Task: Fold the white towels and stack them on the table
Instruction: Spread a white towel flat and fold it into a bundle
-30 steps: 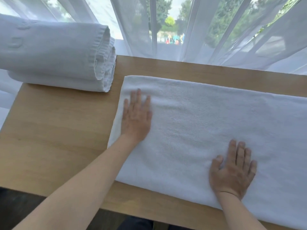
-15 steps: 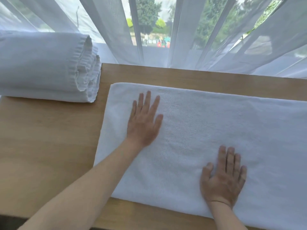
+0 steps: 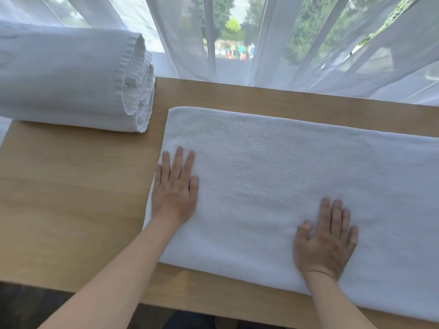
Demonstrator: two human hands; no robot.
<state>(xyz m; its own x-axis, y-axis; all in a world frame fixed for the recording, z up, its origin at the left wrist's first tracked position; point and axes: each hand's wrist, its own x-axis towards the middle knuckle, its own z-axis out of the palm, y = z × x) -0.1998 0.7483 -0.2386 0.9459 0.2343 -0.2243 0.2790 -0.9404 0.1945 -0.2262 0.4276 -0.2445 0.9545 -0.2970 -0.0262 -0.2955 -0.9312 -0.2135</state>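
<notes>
A white towel lies spread flat across the right half of the wooden table, running off the frame's right edge. My left hand lies flat, fingers straight, on the towel's left edge. My right hand presses flat on the towel near its front edge. A stack of folded white towels sits at the table's back left corner, its folded ends facing right.
Sheer white curtains hang over a window right behind the table's far edge. The table's front edge runs along the bottom, with dark floor below. Bare wood shows to the left of the flat towel.
My left hand has slid left and toward me, from the towel's inner part to its left edge. My right hand stays flat in nearly the same place. The camera has shifted slightly.
</notes>
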